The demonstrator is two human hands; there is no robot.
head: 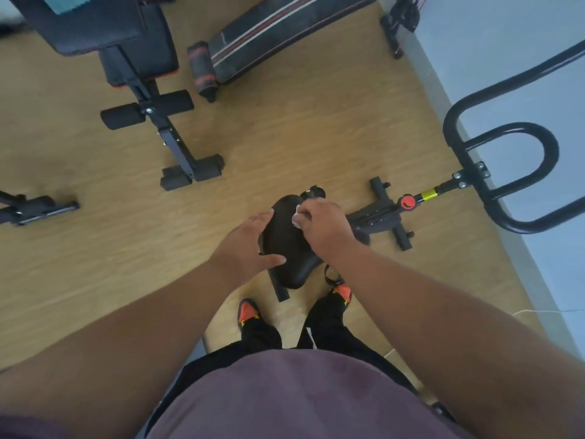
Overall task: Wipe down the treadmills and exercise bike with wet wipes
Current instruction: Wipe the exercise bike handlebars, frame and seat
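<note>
Small home gym room, wood-look floor (300, 128), adjustable weight bench (142, 68), sit-up bench (269, 30), exercise bike handlebar (506, 172) by pale wall (506, 42)

A smooth black saddle (286, 248) with a faint leathery sheen sits over a matt, pale wood-grain floor (285, 137). Beside the saddle, the bike frame (376, 217) looks like matt black painted metal, its handlebar tube (503, 213) glossier. Beyond the saddle, benches (139, 58) show matt padded vinyl and rough foam rollers (120, 117).
</note>
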